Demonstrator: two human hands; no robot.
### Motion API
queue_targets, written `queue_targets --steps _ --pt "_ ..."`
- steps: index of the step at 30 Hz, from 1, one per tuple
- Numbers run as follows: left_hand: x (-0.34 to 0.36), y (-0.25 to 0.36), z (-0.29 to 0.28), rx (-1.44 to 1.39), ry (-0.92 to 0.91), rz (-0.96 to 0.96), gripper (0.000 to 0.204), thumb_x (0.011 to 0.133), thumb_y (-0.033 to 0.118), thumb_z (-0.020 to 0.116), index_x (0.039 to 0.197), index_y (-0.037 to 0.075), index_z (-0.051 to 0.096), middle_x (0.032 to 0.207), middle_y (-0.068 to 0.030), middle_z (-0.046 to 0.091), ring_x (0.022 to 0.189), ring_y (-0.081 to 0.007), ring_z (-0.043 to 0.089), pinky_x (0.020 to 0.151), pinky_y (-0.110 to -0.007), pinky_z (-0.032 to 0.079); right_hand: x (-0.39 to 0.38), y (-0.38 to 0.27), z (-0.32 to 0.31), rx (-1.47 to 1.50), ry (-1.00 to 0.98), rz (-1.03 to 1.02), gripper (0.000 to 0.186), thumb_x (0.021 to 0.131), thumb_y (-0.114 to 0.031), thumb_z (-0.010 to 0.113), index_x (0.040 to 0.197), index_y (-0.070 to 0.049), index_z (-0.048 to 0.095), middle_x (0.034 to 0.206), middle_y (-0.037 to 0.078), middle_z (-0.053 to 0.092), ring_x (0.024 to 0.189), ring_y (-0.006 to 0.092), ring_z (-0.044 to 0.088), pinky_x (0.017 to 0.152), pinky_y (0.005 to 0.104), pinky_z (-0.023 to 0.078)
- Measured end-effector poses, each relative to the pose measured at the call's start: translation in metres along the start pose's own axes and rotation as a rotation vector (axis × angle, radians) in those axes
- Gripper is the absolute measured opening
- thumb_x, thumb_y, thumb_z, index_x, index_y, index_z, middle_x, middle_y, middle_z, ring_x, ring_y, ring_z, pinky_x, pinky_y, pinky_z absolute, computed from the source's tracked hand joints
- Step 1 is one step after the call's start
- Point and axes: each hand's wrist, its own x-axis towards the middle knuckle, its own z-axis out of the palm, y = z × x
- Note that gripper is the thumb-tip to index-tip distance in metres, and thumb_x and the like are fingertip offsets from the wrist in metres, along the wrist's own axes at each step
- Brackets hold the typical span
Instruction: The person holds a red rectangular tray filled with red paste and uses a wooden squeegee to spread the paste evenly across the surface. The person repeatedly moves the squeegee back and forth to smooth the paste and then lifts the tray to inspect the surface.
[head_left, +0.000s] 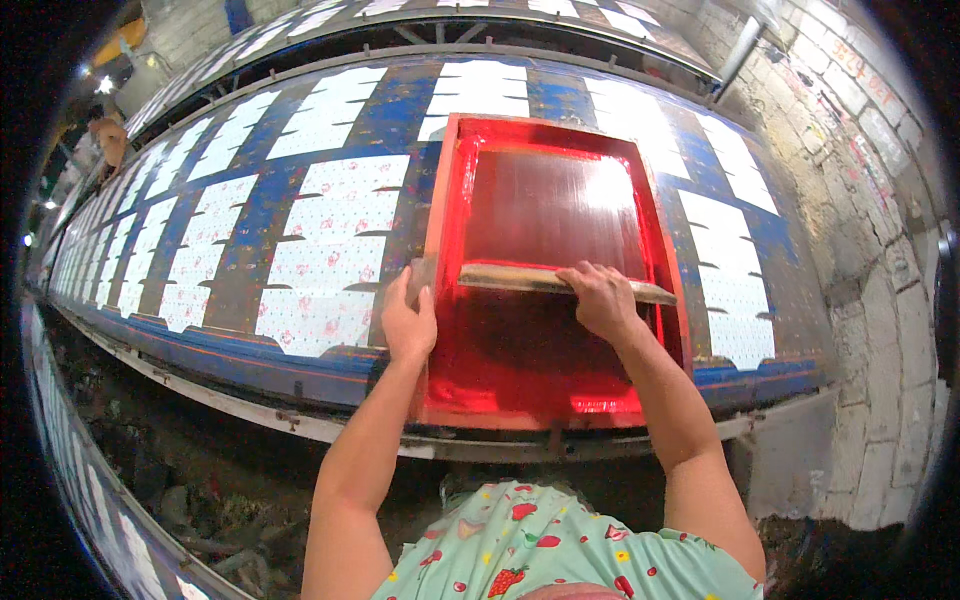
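Note:
A screen printing frame (438, 205) lies on the long table before me, its rim and inner borders coated in red ink. Across its dark red mesh (555, 205) spans a squeegee (510, 277) with a worn wooden top. My right hand (606, 302) is closed over that wooden top, right of its middle. At the frame's left side, my left hand (409, 318) grips the rim, thumb and fingers on either side of it. Wet ink shines at the far right of the mesh. What lies under the frame is hidden.
White cut pieces (330, 250), some patterned with pink flowers and dots, lie in rows along the blue-brown table (235, 240). More white pieces (728, 280) lie right of the frame. A block wall (870, 330) bounds the right side. Another table (440, 22) runs behind. A person (108, 140) stands far left.

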Motion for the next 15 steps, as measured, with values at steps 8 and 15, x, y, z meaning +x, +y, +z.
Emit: queue_targets --steps 8,15 --pt "-0.002 0.004 0.000 -0.028 0.022 -0.054 0.048 0.103 0.009 0.073 0.150 -0.003 0.067 0.147 -0.0252 0.071 0.138 -0.0391 0.067 0.120 -0.046 0.050 0.157 0.116 0.052 -0.025 -0.029 0.019 0.035 0.095 -0.009 0.066 0.126 -0.019 0.079 0.119 0.015 0.078 0.108 0.0391 0.080 0.096 0.0530 0.065" --pt "-0.005 0.010 -0.002 0.098 0.005 -0.071 0.050 0.106 0.012 0.071 0.154 0.001 0.067 0.151 -0.0219 0.070 0.142 -0.0349 0.066 0.123 -0.044 0.049 0.279 0.183 0.064 -0.047 -0.166 0.030 0.050 0.093 -0.006 0.061 0.138 -0.018 0.077 0.128 0.017 0.080 0.121 0.0415 0.077 0.103 0.0542 0.063"
